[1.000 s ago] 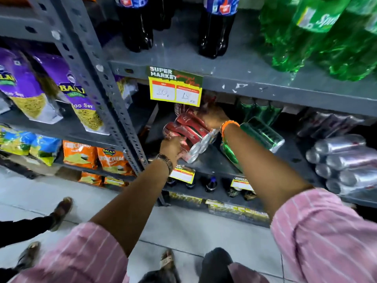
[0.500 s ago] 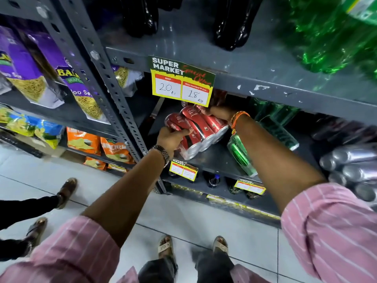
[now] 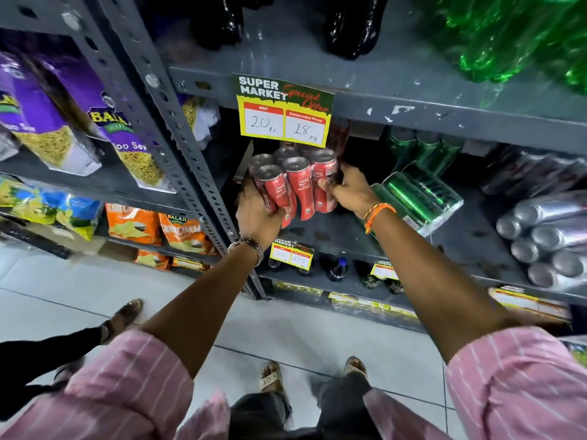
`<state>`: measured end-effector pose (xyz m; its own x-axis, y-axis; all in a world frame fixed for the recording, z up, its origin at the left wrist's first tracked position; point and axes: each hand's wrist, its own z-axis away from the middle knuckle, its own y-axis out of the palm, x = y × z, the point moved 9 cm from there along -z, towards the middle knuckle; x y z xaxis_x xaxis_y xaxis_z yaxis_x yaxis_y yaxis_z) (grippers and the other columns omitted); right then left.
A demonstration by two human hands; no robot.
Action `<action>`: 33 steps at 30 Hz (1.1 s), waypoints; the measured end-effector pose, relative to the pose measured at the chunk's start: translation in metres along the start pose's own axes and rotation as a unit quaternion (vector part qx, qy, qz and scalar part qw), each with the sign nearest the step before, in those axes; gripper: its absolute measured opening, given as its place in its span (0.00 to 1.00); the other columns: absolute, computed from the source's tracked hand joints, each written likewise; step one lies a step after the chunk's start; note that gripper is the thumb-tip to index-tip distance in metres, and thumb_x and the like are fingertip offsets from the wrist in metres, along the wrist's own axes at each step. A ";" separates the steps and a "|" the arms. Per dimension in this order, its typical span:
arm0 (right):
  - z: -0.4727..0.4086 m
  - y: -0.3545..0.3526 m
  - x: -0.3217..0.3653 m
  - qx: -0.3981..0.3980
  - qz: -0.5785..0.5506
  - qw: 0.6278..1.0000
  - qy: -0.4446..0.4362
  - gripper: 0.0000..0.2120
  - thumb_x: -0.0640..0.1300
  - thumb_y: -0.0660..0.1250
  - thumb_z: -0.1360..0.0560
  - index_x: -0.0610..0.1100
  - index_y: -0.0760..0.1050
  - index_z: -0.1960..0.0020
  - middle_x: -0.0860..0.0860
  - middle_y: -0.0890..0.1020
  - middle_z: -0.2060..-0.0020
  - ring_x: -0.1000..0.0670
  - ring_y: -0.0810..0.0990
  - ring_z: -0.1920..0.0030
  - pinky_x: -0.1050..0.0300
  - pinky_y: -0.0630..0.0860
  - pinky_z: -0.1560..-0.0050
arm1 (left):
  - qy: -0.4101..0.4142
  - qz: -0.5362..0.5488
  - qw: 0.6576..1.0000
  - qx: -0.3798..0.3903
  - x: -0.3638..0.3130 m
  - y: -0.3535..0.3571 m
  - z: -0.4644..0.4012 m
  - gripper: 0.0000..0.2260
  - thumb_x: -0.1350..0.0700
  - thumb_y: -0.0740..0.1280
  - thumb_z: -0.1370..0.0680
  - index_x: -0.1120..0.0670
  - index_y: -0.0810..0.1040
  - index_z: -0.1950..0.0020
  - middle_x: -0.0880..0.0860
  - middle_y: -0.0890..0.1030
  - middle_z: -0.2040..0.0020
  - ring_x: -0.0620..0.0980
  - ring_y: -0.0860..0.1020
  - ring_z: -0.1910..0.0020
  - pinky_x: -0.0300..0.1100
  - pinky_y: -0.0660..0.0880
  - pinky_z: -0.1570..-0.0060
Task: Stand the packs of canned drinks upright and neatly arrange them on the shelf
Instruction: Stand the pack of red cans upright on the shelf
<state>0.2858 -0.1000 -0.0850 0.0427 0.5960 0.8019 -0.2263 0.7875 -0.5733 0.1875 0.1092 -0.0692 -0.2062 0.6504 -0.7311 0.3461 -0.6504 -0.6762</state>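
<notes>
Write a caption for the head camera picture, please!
Both hands, left and right, stand a red can pack upright on the shelf.

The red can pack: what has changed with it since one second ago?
Both hands tipped the red can pack from lying to nearly upright, tops up. The left hand and right hand still grip it. The green can pack still lies on its side.

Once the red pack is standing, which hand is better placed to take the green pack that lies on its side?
The right hand. It is at the red pack's right side, directly beside the green pack. The left hand grips the red pack's far side, so it would have to cross over.
</notes>
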 end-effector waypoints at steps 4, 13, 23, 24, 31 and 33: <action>0.005 0.006 -0.018 0.013 0.007 1.000 0.005 0.29 0.54 0.72 0.30 0.45 0.73 0.32 0.45 0.83 0.37 0.44 0.81 0.37 0.43 0.77 0.33 | -0.004 -0.013 1.000 -0.013 0.004 0.006 0.018 0.31 0.57 0.76 0.33 0.62 0.65 0.37 0.61 0.75 0.39 0.64 0.76 0.41 0.53 0.74 0.49; 0.038 0.008 -0.024 -0.009 0.008 1.000 0.022 0.22 0.40 0.71 0.24 0.38 0.70 0.32 0.40 0.81 0.37 0.40 0.79 0.35 0.44 0.75 0.33 | -0.075 0.082 0.994 -0.005 0.015 0.017 0.039 0.33 0.61 0.76 0.36 0.65 0.63 0.36 0.62 0.68 0.36 0.61 0.71 0.36 0.41 0.68 0.38; 0.058 0.012 -0.020 -0.158 -0.181 0.969 0.058 0.32 0.52 0.69 0.27 0.41 0.66 0.28 0.42 0.81 0.36 0.41 0.80 0.35 0.42 0.75 0.31 | -0.123 0.212 0.966 0.085 -0.002 -0.003 -0.016 0.31 0.44 0.62 0.24 0.48 0.61 0.22 0.54 0.68 0.25 0.54 0.67 0.26 0.52 0.63 0.26; 0.066 0.010 -0.010 -0.164 -0.179 0.968 0.060 0.29 0.50 0.69 0.25 0.40 0.66 0.28 0.41 0.81 0.36 0.41 0.80 0.35 0.43 0.75 0.31 | -0.128 0.205 0.965 0.101 -0.001 0.000 -0.020 0.29 0.44 0.61 0.23 0.48 0.62 0.23 0.54 0.69 0.25 0.55 0.68 0.27 0.51 0.64 0.26; 0.076 0.003 0.002 -0.201 -0.116 0.971 0.065 0.17 0.39 0.66 0.22 0.38 0.72 0.34 0.38 0.83 0.41 0.38 0.81 0.39 0.49 0.76 0.40 | -0.116 0.180 0.971 0.106 0.010 0.011 -0.025 0.18 0.49 0.57 0.18 0.55 0.72 0.31 0.60 0.75 0.31 0.60 0.73 0.33 0.45 0.67 0.36; 0.074 0.001 0.002 -0.209 -0.114 0.969 0.068 0.15 0.39 0.66 0.22 0.38 0.73 0.36 0.39 0.84 0.42 0.38 0.82 0.40 0.48 0.77 0.40 | -0.116 0.177 0.972 0.104 0.011 0.011 -0.025 0.19 0.48 0.57 0.18 0.55 0.72 0.31 0.60 0.74 0.31 0.61 0.73 0.33 0.46 0.67 0.34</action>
<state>0.2138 -0.1096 -0.0715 0.1786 0.3915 0.9027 0.2175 0.8790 -0.4243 0.2118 0.1183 -0.0824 -0.3166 0.2804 -0.9062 0.2455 -0.8985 -0.3638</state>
